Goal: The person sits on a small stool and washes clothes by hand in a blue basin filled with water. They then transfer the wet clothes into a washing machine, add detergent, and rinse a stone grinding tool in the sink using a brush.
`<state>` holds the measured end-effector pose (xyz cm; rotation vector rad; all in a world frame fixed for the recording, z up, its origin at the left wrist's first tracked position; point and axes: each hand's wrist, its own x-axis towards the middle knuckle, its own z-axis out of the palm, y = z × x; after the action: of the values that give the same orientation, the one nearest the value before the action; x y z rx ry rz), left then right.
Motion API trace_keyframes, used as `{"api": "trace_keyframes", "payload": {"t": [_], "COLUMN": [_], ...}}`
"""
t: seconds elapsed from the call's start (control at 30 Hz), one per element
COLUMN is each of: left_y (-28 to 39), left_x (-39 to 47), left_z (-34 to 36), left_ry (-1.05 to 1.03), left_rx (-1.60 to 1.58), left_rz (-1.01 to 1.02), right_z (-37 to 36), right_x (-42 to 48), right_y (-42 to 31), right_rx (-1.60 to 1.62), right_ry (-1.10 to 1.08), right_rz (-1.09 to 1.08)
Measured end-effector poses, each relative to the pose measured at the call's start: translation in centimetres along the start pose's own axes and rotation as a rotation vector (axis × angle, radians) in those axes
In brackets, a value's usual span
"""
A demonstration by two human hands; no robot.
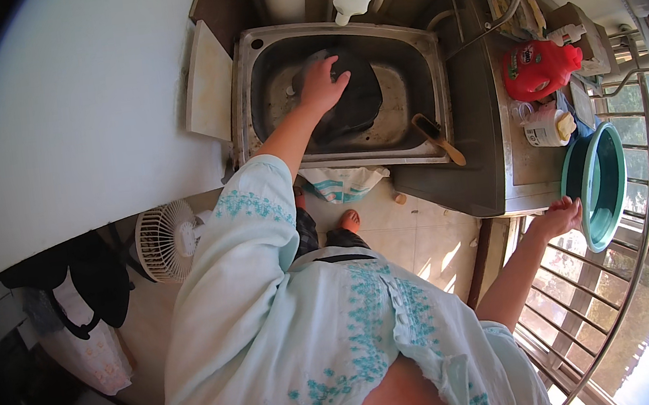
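Note:
A stainless steel sink [244,133] lies before me with a black, wet-looking item [364,102], perhaps cloth, in its bowl. Above that black item is my left hand [323,85], thumb and fingers apart; whether the fingertips touch it I cannot tell. To the right, my right hand [560,217] grips the near rim of a teal plastic basin [588,202]. The basin is tilted on its side at the counter's end, next to the window bars. A wooden-handled brush [437,138] rests across the sink's front right corner, bristles inside the bowl.
A white tap [351,1] hangs over the sink's back edge. On the right counter [531,170] stand a red detergent jug [540,68] and a white tub [547,128]. Metal rails [620,325] guard the window. A white fan [167,241] stands at left. A bag [346,183] sits below the sink.

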<state>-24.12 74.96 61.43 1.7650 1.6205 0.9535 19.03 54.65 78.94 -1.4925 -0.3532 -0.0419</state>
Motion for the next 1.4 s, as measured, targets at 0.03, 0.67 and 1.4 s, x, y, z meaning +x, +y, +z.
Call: {"api": "trace_keyframes", "payload": {"t": [0.03,0.67,1.4], "left_y": [0.0,-5.8,-5.4], "left_x": [0.1,-1.5,-0.6], "left_z": [0.2,-1.4,-1.5], "left_ry": [-0.013,-0.253,-0.298], "left_rx": [0.073,0.416,0.478], "left_rz": [0.025,0.071,0.118], "right_z": [4.1,31.7,33.6], "right_x": [-5.3,-24.9,-22.8], "right_y": [-2.6,-9.7,-10.8], "right_rx": [-0.016,-0.398,-0.464], "right_ry": [-0.374,-1.251,-1.507], "right_rz": [-0.101,-1.572,-1.758]}}
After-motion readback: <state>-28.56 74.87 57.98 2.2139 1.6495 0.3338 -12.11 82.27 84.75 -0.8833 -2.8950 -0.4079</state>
